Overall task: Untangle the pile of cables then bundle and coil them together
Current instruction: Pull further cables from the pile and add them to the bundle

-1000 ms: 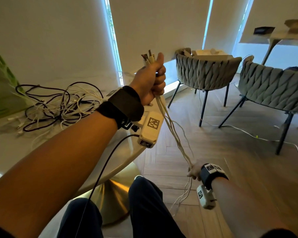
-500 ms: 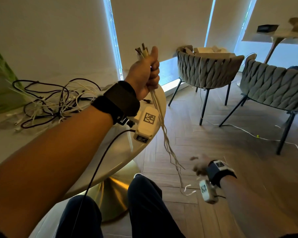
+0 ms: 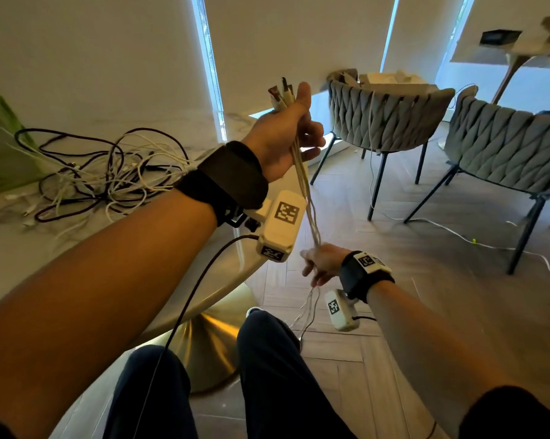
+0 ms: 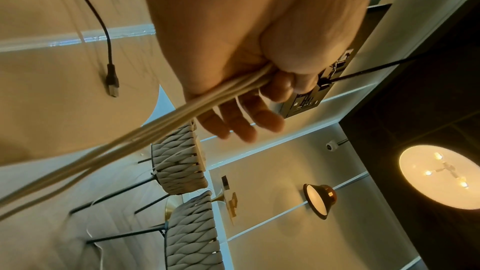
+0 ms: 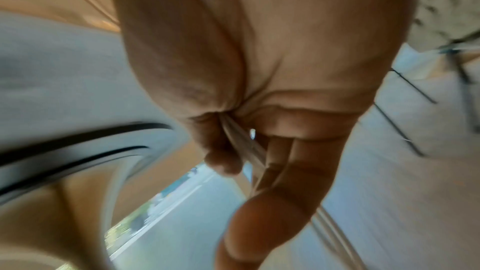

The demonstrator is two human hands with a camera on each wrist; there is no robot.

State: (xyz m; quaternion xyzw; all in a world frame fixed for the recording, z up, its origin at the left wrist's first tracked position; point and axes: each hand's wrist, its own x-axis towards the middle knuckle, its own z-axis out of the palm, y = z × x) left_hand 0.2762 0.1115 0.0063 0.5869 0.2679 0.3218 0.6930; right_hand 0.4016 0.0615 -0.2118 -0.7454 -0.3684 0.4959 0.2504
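My left hand (image 3: 283,137) is raised over the table edge and holds a bundle of white cables (image 3: 305,191) near its plug ends (image 3: 282,94), which stick up past the thumb. In the left wrist view the bundle (image 4: 155,130) is pinched at the top of the left hand (image 4: 246,81), with the lower fingers (image 4: 249,122) spread loose. My right hand (image 3: 322,264) grips the same bundle lower down, thumb against fingers (image 5: 283,151) around the strands (image 5: 244,147). The loose tails (image 3: 308,308) hang below it. A tangled pile of black and white cables (image 3: 102,175) lies on the table.
The white marble table (image 3: 20,267) has a gold pedestal base (image 3: 213,343) by my knees (image 3: 267,359). Two woven grey chairs (image 3: 384,122) (image 3: 514,147) stand to the right on the wooden floor. A white cord (image 3: 457,236) runs across the floor beneath them.
My right hand let go of the bundle low down and has come up to grip it again just below my left wrist. My left hand's lower fingers have loosened.
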